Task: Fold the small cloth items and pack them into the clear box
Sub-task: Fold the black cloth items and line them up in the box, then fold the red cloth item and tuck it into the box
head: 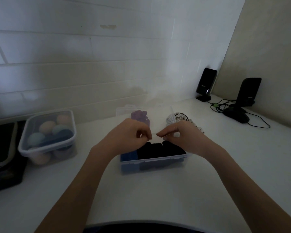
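So from the head camera, looking down over the person's arms: the clear box [154, 163] sits on the white worktop [225, 165] right in front of them, lid off or swung back, hard to say, though there's some clear plastic [124, 110] behind it that could be the lid. Inside the box there's already a blue cloth [128, 156] tucked at the left end and a black cloth [160, 149] filling most of the rest, both looking folded flat. Both hands hover over the far edge of the box. The left hand [129, 132] has its fingers pinched narrow, and the right hand [180, 132] is pinched the same way, with a small white piece [155, 139] between them just above the black cloth. It's dim and washed out there, so I can't honestly tell if it's a white cloth they're both gripping or just the worktop showing through. Behind the box a purple cloth [139, 116] lies crumpled and a white cloth with dark stripes [178, 118] is bunched up beside it, both still outside and unfolded. So I'd guess they're about halfway: two in, maybe one in hand, at least two to go. Off to the left there's a lidded tub of coloured balls [49, 133], and two black speakers [206, 84] with a mouse [236, 114] in the right corner, none of it part of this.
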Available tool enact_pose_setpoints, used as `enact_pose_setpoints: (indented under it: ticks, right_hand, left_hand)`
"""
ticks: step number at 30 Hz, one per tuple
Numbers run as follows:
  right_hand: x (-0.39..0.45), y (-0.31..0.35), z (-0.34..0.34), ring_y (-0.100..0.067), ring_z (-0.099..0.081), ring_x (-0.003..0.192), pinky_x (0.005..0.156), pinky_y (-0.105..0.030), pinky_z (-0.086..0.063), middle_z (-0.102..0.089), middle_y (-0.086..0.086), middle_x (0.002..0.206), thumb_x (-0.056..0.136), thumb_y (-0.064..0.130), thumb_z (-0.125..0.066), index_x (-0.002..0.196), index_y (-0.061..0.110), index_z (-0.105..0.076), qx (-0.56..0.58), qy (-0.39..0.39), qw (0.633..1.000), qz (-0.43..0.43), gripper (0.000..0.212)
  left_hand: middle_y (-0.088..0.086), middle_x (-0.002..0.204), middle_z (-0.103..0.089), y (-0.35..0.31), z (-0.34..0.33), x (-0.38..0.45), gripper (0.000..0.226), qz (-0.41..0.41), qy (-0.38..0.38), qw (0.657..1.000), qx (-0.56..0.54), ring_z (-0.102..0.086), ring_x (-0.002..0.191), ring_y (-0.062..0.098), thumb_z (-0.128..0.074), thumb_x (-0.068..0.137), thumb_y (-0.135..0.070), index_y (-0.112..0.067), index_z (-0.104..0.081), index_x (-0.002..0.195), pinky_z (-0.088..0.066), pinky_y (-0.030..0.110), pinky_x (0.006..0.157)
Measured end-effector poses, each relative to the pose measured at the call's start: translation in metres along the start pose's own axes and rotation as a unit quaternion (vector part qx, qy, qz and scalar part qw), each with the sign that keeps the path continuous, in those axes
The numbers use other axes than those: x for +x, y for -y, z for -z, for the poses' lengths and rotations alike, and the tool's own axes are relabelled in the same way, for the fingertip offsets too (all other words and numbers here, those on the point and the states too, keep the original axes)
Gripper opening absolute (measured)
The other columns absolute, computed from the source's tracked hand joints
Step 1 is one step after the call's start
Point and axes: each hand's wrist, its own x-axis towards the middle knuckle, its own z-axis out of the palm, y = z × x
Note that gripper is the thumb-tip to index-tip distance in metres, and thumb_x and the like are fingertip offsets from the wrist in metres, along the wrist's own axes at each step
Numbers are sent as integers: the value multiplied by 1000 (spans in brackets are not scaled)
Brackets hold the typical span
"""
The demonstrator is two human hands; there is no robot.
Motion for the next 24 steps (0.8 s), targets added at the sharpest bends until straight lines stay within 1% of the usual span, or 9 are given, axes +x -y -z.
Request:
enact_pose_setpoints:
  ticks: [2,4,6,8,11,13,15,18,24]
  right_hand:
    - [-1,-3,-1,-8,-65,87,78,-3,-42,-74,5,95,84,4,-60,98,19,-74,3,-37,999,4,25]
    - [-3,-9,-2,-7,-63,84,74,-1,-39,-71,8,91,86,3,-56,99,20,-74,3,-82,997,0,27]
    - [-5,-19,-5,1,-59,71,63,1,-37,-67,13,84,87,2,-52,99,19,-73,37,-132,990,-25,30]
    - [-7,-32,-7,-4,-56,58,54,-6,-37,-66,18,73,87,0,-49,97,20,-73,67,-197,976,-62,33]
    - [-5,-54,-7,-17,-59,80,69,-18,-39,-72,-4,100,85,0,-50,103,16,-70,15,-252,963,-92,31]
    - [-3,-66,-7,-21,-59,94,79,-25,-42,-68,-8,112,86,9,-55,114,16,-64,-23,-219,968,-120,30]
    - [-1,-72,-9,-26,-59,103,87,-37,-47,-65,-5,117,88,23,-57,121,22,-58,-56,-136,976,-162,34]
    - [2,-75,-14,-29,-61,97,84,-40,-48,-68,-7,110,88,34,-52,113,26,-60,-127,-46,975,-176,27]
    - [14,-77,-14,-26,-62,97,85,-39,-48,-69,-4,107,87,37,-54,109,31,-64,-98,-64,978,-171,25]
  left_hand:
    - [-4,65,-67,4,1,1,19,6,-74,997,-28,-54,55,6,-60,74,-3,-16,-72,73,-35,5,55]
    - [-2,65,-66,8,2,3,18,15,-159,987,-16,-53,56,7,-58,76,-4,-17,-71,73,-37,13,55]
    - [-2,65,-63,13,1,3,17,28,-229,973,-2,-51,58,12,-55,76,-6,-16,-69,73,-36,19,56]
    - [-4,67,-62,18,-1,2,18,41,-266,963,-4,-52,62,14,-53,76,-7,-16,-68,74,-36,19,57]
    - [-5,70,-61,27,-6,1,19,55,-273,961,8,-53,65,13,-54,80,-4,-17,-68,77,-37,19,59]
    - [-6,71,-59,30,-10,0,19,61,-281,958,17,-51,66,12,-54,80,-3,-17,-68,79,-35,18,59]
    - [-5,73,-59,33,-12,-1,18,64,-305,950,25,-49,67,12,-54,80,-1,-14,-67,80,-34,14,61]
    - [0,81,-63,38,-12,-2,18,83,-336,938,31,-49,71,11,-55,79,0,-12,-66,87,-33,14,62]
    - [2,98,-61,45,-13,-1,22,126,-338,932,-29,-52,76,12,-58,80,-4,-16,-60,97,-38,17,67]
